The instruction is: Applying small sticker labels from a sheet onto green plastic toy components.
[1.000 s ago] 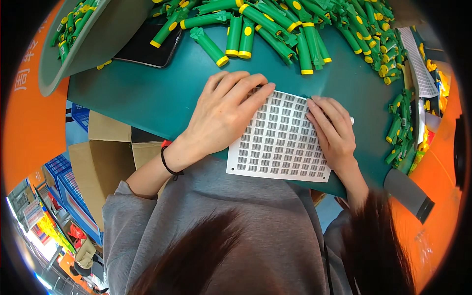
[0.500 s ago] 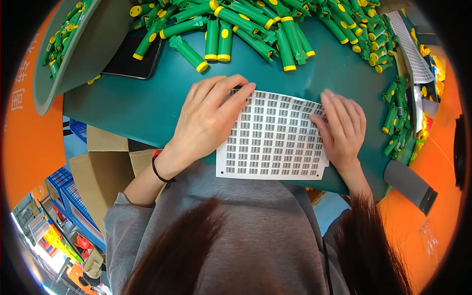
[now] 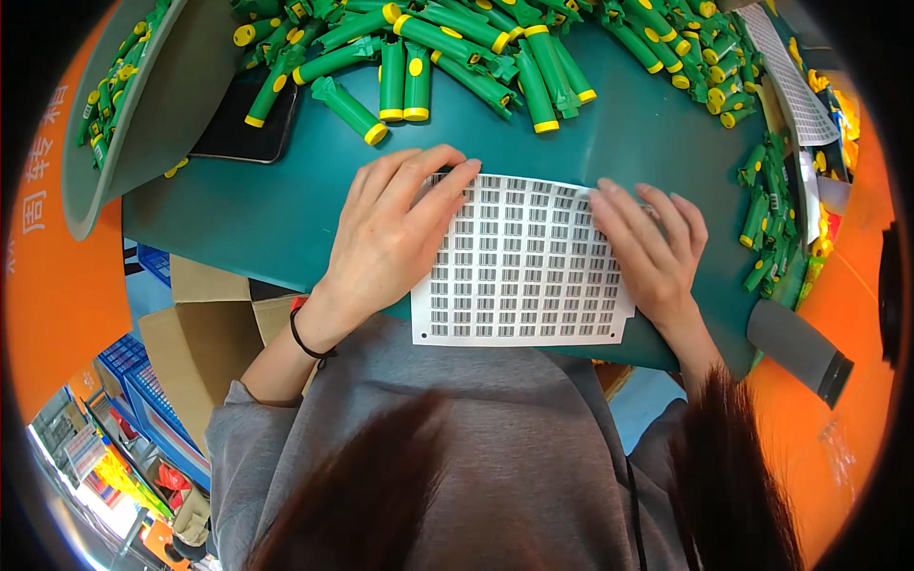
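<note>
A white sheet of barcode labels (image 3: pixel 524 257) lies in front of me, its lower edge reaching past the table edge toward my body. My left hand (image 3: pixel 395 219) grips its upper left corner, thumb and forefinger closed together there. At the upper right corner is my right hand (image 3: pixel 652 238), slightly blurred. Its thumb and forefinger come together on the sheet's corner, while the other fingers are bent and apart. Just beyond the sheet, green tubes with yellow ends (image 3: pixel 416 81) lie in a loose pile.
A grey bin (image 3: pixel 181 86) holding similar tubes tilts in at the left, beside a dark phone-like slab (image 3: pixel 246 119). More tubes (image 3: pixel 757 214) line the right side. A grey cylinder (image 3: pixel 798 350) lies on the orange surface. Below left stands an open cardboard box (image 3: pixel 195 357).
My right hand has shifted left, its thumb and forefinger drawing together at the sheet's upper corner. My left hand keeps its grip. The whole view has shifted slightly.
</note>
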`<action>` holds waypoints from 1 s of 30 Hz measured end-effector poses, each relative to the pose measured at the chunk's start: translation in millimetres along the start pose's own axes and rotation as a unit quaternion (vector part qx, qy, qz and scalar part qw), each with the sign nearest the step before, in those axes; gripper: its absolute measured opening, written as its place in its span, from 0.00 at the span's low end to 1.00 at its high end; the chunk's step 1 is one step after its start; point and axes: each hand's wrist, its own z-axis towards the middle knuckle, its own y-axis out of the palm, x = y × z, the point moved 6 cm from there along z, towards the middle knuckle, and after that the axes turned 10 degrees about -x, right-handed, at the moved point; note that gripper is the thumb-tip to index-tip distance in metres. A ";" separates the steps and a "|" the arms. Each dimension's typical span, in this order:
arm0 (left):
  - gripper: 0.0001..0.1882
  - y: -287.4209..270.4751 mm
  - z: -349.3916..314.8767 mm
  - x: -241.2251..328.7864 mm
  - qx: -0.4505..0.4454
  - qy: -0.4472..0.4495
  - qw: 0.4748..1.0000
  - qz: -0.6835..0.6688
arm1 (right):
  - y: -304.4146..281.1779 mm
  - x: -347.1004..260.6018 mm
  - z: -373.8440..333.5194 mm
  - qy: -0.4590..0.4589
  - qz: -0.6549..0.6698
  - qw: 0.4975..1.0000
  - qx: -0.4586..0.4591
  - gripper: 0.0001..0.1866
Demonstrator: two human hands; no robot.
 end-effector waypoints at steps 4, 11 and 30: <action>0.20 0.5 0.2 0.9 -0.005 -0.002 1.000 0.002 | 0.3 19.8 -8.0 0.098 0.073 0.992 0.043 0.22; 0.21 0.5 -1.1 -1.2 -0.002 0.001 1.000 -0.002 | -5.7 10.9 -14.0 0.055 -0.021 0.997 0.052 0.21; 0.14 -18.8 -12.6 -24.0 0.059 -0.098 0.983 -0.142 | -2.3 22.0 -18.0 0.084 0.020 0.995 0.042 0.22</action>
